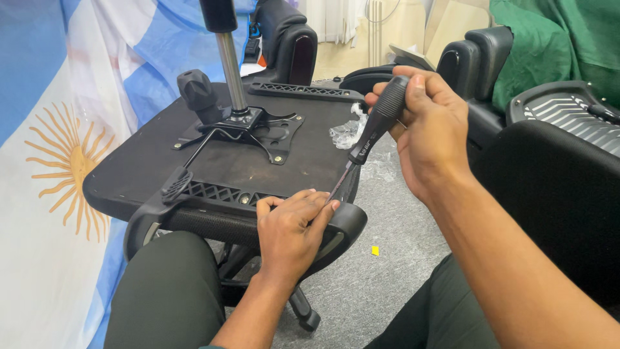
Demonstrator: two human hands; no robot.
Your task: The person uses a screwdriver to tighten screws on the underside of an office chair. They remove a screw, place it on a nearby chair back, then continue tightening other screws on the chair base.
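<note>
Two hands are working at the near edge of an upturned office chair seat [213, 155] lying across the person's lap. The right hand [426, 129] is gripping the black handle of a screwdriver [374, 126], whose shaft is slanting down to the armrest bracket [219, 192]. The left hand [290, 229] is pinching around the tip, fingertips [316, 201] pressing it against the bracket and armrest [336, 226].

Judging by this, the step would go best with the shaft kept in line with the screw and the left hand steadying the tip so it does not slip.

Farther in, the gas-lift column [229, 61] and its metal plate [258, 129] are standing at the seat's middle, clear of the tool. A crumpled plastic bag [345, 132] is lying at the seat's far right edge. More chair parts [562, 110] are crowding the right side, near the right elbow.
</note>
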